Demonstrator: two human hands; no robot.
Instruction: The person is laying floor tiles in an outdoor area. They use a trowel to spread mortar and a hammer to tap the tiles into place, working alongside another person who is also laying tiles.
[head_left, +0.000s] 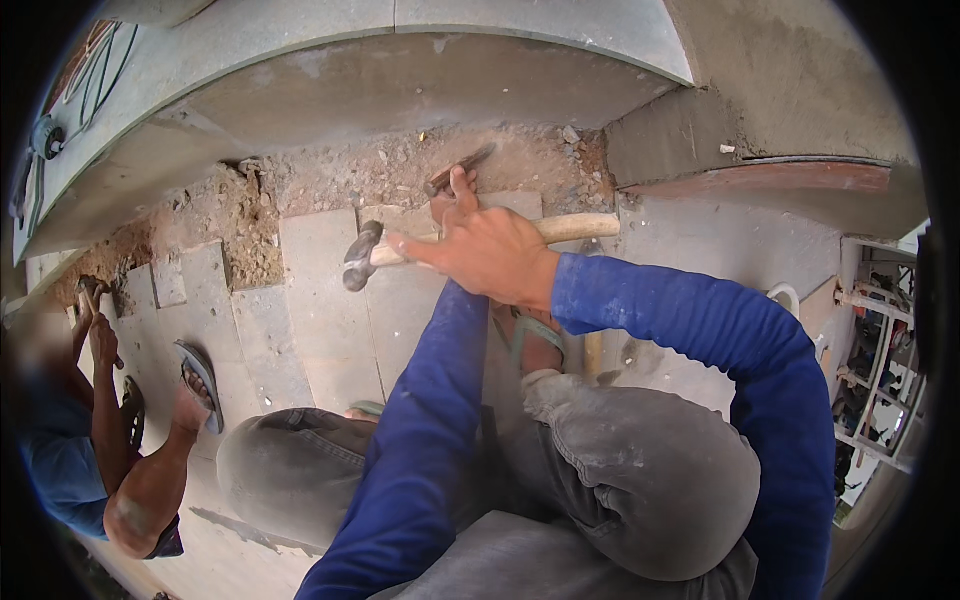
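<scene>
My right hand (pixel 505 258) is closed around the light wooden handle of a hammer (pixel 580 228). The hammer lies nearly level, its dark metal head pointing left. Just beyond it, my left hand (pixel 447 205) grips a short, rusty-brown chisel (pixel 474 164) slanting toward the back right; the right hand hides most of the left. Both hands are over the far edge of the grey floor slabs (pixel 322 300), beside a strip of broken rubble and dirt (pixel 380 165).
A low wall with a grey slab ledge (pixel 300 60) runs along the back. At the left, a co-worker's hand (pixel 103 342) grips a tool by the same strip. A white metal rack (pixel 880 370) stands at the right. My sandalled foot (pixel 540 345) is close by.
</scene>
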